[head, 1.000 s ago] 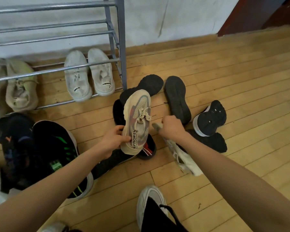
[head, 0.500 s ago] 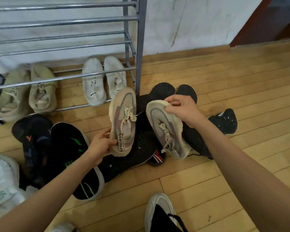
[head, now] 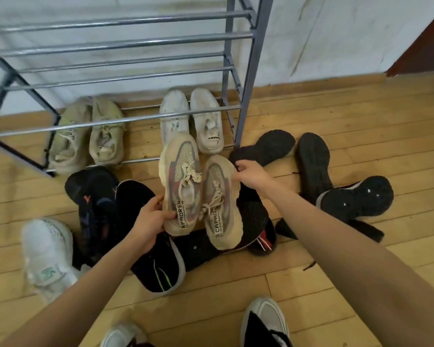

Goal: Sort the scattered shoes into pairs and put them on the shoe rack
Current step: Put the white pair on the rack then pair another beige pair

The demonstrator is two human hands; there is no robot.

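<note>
Gripping one beige sneaker [head: 179, 181] near its heel, the left hand [head: 149, 222] holds it beside the other sneaker [head: 222, 209], pinched near the toe by the right hand [head: 252, 175], just before the shoe rack [head: 247, 96]; level both toes, then seat them together.

Just in front of the shoe rack [head: 250, 78], the left beige sneaker [head: 179, 181] bears "CAPAOREN" in black capitals on a pale strip beside its laces. A smaller line printed next to it is too fine to read. The right beige sneaker [head: 222, 209], touching the first, shows "S CAPAO", the rest hidden by its laces. On the rack's lowest tier, a white shoe [head: 208, 121] carries a small dark label, illegible.
</note>
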